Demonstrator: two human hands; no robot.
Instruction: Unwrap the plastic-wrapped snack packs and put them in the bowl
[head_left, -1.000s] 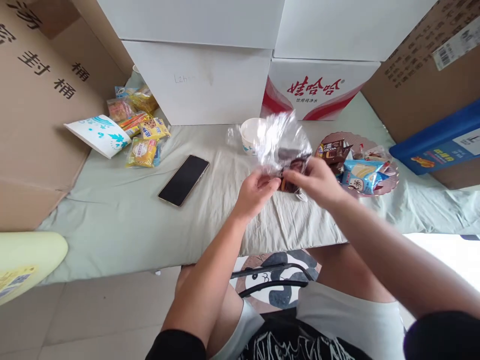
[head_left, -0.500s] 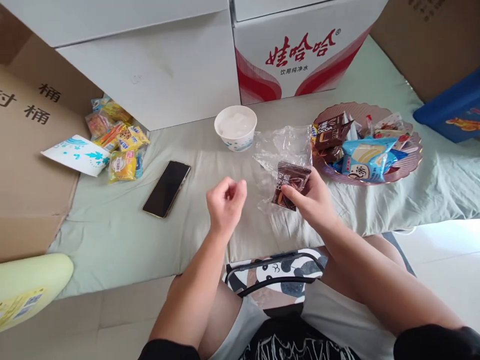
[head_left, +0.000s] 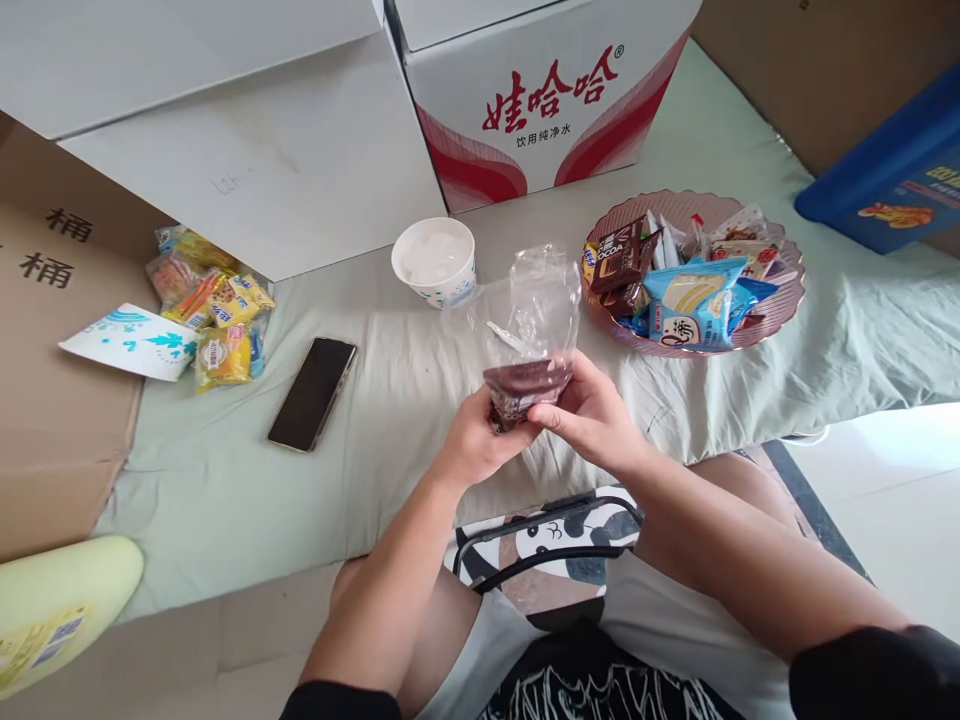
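Note:
Between my two hands is a brown cocoa snack packet (head_left: pixel 525 388), tilted, with its lower edge toward me. My left hand (head_left: pixel 480 440) is closed around its left side, the fingers partly hidden behind it. My right hand (head_left: pixel 592 415) grips the right side, thumb on the front. A clear plastic bag (head_left: pixel 536 305) stands crumpled just beyond and over the packet's top; whether the packet is inside it I cannot tell. Right of it, a pink scalloped plate (head_left: pixel 791 290) bears several wrapped snacks, among them a blue packet (head_left: pixel 694 300) and a brown cocoa packet (head_left: pixel 619 255).
Behind the hands stands a paper bowl (head_left: pixel 439 265) with white contents. A phone (head_left: pixel 313 393) lies to the left, near a pile of wrapped snacks (head_left: pixel 225 350) and a patterned paper piece (head_left: pixel 135 340). White cartons (head_left: pixel 300 180) line the back; a blue container (head_left: pixel 892 170) is far right.
My left hand has moved right from an empty closed pose and taken hold of the brown packet. My right hand has shifted left and down with it; the clear bag now rises above the packet.

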